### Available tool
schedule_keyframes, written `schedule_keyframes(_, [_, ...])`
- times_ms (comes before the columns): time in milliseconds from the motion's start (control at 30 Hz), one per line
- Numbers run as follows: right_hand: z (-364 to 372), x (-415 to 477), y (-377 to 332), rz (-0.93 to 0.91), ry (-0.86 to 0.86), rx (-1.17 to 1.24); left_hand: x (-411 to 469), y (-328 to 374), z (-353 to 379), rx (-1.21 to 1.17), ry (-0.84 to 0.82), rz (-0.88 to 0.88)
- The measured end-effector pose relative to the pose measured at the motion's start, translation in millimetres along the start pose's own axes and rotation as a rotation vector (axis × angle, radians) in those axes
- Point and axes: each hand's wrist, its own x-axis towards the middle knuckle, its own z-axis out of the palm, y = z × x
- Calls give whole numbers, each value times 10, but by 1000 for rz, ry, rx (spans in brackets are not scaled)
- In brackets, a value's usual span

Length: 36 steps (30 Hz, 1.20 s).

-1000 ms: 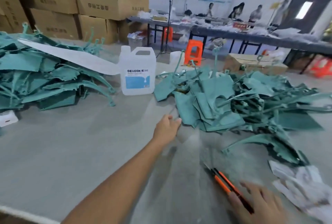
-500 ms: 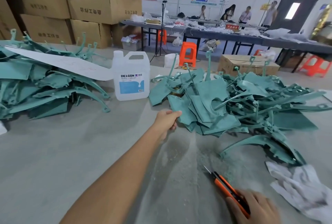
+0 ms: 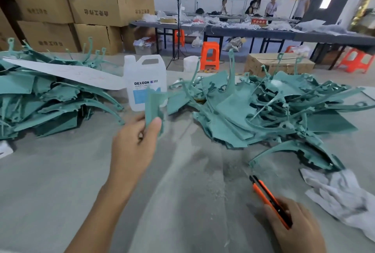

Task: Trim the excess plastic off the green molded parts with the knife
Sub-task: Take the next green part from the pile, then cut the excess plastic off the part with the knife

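Note:
My left hand (image 3: 135, 143) holds a small flat green molded part (image 3: 153, 106) upright above the grey table, thumb pressed on its lower end. At the lower right, my right hand (image 3: 298, 228) grips an orange and black utility knife (image 3: 267, 198), whose tip points up and left toward the table's middle. A large pile of green parts (image 3: 263, 110) lies to the right. A second pile of green parts (image 3: 40, 98) lies at the left.
A white DEXCON jug (image 3: 146, 78) stands behind the held part. A white cardboard strip (image 3: 67, 72) rests on the left pile. White cloth (image 3: 341, 192) lies at the right. Plastic shavings cover the grey table (image 3: 192, 181). Cartons, stools and people are behind.
My left hand has pulled a green part out of the right pile and lifted it back toward me. The right hand with the knife has stayed low at the right.

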Motion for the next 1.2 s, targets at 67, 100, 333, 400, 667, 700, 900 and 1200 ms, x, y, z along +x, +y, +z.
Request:
schedule_keyframes(67, [-31,5,1,26,-9,85,-409,-169,-58,43,-23,-86])
schedule_keyframes(100, [-37,-2,-4,53,-27,118,-584,-270,-71,92,-30,-118])
schedule_keyframes(333, [-101,-116,-134,126,18,250,-937,-760,-36,-14,-86,-630])
schedule_keyframes(400, [-114,-129,-166,138,11,250,-783,-751,-29,-132,-74,-770])
schedule_keyframes(667, [-142,-169,-192,172,-5,237,-629,-614,-264,332,22,-360])
schedule_keyframes(700, [-129,-176,-196,159,-11,230,-687,-585,-292,308,12,-330])
schedule_keyframes(900, [-145,-250,-399,-26,-149,248,-1124,-516,-446,232,49,-266])
schedule_keyframes(1200, [-121,-289,-477,-11,-199,298,-1838,-890,-763,-46,306,-445])
